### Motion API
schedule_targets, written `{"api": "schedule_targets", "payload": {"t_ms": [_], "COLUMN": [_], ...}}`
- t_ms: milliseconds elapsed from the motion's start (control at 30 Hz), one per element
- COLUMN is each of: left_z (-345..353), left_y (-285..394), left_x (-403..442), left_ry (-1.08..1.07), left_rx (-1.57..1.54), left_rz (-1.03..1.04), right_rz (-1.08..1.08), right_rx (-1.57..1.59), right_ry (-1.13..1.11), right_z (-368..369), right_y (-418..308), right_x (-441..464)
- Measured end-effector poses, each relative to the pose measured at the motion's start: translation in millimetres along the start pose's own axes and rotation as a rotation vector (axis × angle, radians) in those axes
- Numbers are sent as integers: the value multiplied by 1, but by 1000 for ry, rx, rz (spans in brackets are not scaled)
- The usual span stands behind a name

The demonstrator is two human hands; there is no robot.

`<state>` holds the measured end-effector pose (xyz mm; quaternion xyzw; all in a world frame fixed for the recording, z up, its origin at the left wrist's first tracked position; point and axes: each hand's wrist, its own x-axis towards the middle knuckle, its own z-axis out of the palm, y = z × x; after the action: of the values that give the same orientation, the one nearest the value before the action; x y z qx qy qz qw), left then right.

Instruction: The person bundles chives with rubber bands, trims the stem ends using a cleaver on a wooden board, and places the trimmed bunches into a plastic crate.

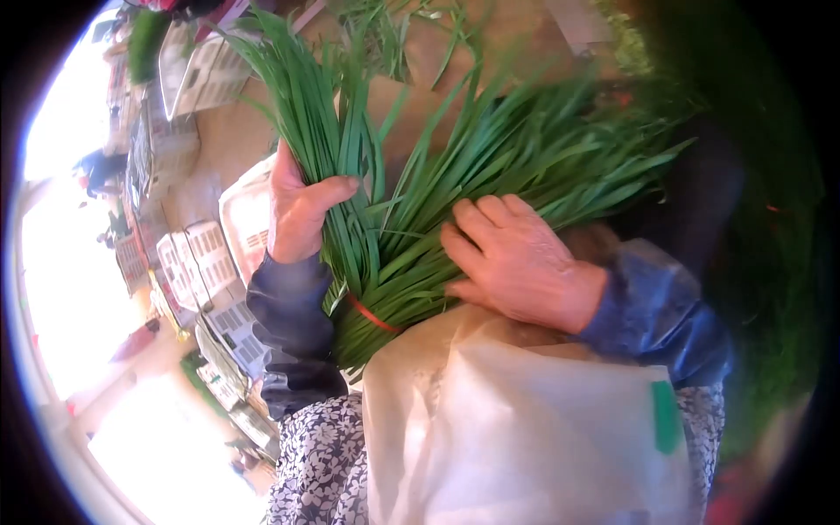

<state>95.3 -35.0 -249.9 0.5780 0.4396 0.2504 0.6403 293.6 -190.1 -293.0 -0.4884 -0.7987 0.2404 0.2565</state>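
A large bunch of long, flat green leaves, which look like garlic chives (416,254), lies across my lap. A red band (372,313) circles it near the stem end, and above the band the leaves fan into two parts. My left hand (302,203) is closed round the left part, thumb across the front and the other fingers largely hidden behind. Over the right part, my right hand (521,262) has its fingers curled onto the leaves, gripping them from above. A pale apron (525,420) with a green patch (665,417) covers my lap below the bunch.
White plastic crates (197,262) stand along the left side on a brown floor. Loose green leaves (385,39) are scattered beyond the bunch. A dark green mass (770,262), blurred, fills the right edge.
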Motion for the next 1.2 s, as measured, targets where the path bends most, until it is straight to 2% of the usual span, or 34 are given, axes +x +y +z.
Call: {"api": "schedule_targets", "payload": {"t_ms": [133, 300, 400, 467, 500, 567, 667, 767, 933, 967, 1000, 1067, 1133, 1200], "left_z": [0, 4, 13, 17, 20, 21, 17, 17, 27, 36, 37, 38, 40, 39], "left_y": [-2, -13, -18, -20, -22, -23, -23, -23, -30, -12, -15, -29, -38, -42], "left_x": [-2, 1, 1, 0, 0, -1, -2, -1, -4, -9, -11, -13, -8, -4], "left_ry": [89, 16, -12, -27, -19, -6, -15, -12, 10, -80, -94, -249, -274, -302], "left_rx": [46, 18, 52, 74, 57, 37, 71, 61, 201, 198, 200, 499, 476, 439], "left_rz": [16, 13, 4, 8, 27, 45, 44, 38, 56, -87, -87, 165, 121, 23], "right_rz": [35, 36, 21, 124, 124, 489, 400, 463, 389, 335, 281, 279, 200, 239], "right_rx": [14, -25, 16, 225, 224, 475, 364, 470, 351, 355, 365, 347, 177, 134], "right_ry": [30, 41, 154, 167, 164, 249, 244, 179, 281, 279, 281, 271, 409, 337], "right_z": [3, 6, 7, 5, 3, 2, 10, 8, 14, 14, 15, 21, 22, 13], "right_y": [-2, -2, 1, 8, 11, 15, 24, 23, 28, 29, 30, 33, 28, 23], "right_x": [-12, -26, -28, -25, -20, -6, 6, 17, 17, 18, 19, 20, 20, 14]}}
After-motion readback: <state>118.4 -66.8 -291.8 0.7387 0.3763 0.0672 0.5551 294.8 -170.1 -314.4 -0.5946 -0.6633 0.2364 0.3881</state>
